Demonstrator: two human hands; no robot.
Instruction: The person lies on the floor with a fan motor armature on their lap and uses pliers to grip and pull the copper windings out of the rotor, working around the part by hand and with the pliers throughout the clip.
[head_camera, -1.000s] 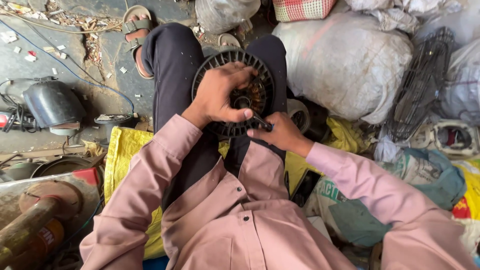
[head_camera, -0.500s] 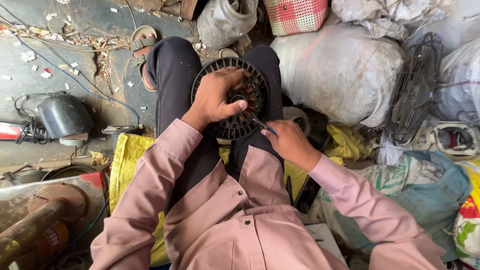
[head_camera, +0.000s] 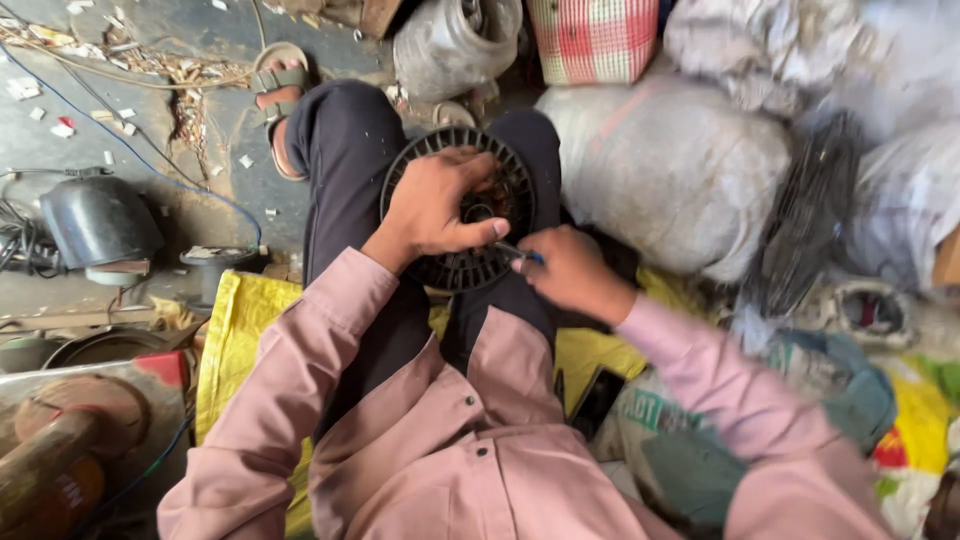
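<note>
- A round black plastic fan wheel (head_camera: 460, 215), ribbed with thin slats all around its rim, is resting on the person's lap between the knees of dark trousers (head_camera: 345, 170).
- The left hand (head_camera: 435, 205) is lying over the top of the wheel, fingers spread across the hub and thumb pressing along the near edge, gripping it steady; the hand is covering much of the centre.
- The right hand (head_camera: 570, 272) is curling closed around a thin tool (head_camera: 520, 252) with a bluish handle, the tip pointing toward the wheel's near rim; most of the tool is hiding inside the fist, so its kind is hard to make out.
- Both arms are bending inward in loose pink sleeves (head_camera: 300, 370), the right sleeve blurring toward the frame's corner.
- A yellow woven sack (head_camera: 235, 330) is lying under the person on the floor.
- Bulging grey sacks (head_camera: 670, 165) are piling up on the right, a red-checked bag (head_camera: 595, 38) standing behind them, cut off by the top edge.
- A dark rounded metal housing (head_camera: 98, 222) is sitting on the dusty floor at left, beside tangled wires.
- One sandalled foot (head_camera: 275, 100) is showing beyond the knee.
</note>
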